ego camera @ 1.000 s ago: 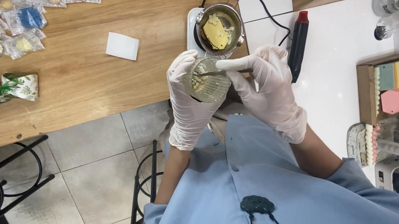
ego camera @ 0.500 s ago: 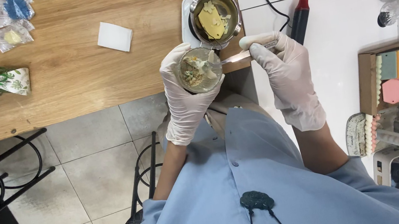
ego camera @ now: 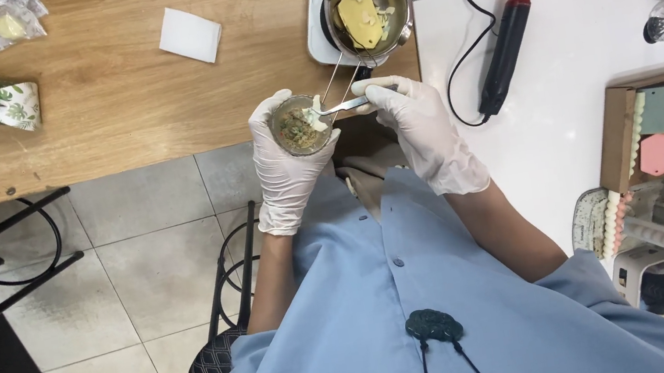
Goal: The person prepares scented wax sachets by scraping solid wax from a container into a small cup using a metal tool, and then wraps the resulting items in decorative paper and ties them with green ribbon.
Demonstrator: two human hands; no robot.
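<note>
Left hand (ego camera: pixel 283 168) still cups the glass jar (ego camera: pixel 298 126); right hand (ego camera: pixel 421 132), pinching a spoon (ego camera: pixel 337 107), has dipped its tip into the jar.

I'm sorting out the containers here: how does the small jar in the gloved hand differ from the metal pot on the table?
The small jar is held up in the left hand; the metal pot sits on a white heater base. The jar is clearly smaller than the pot. The jar holds a speckled greenish mix, the pot a pale yellow lump. Both are round and open-topped.
</note>
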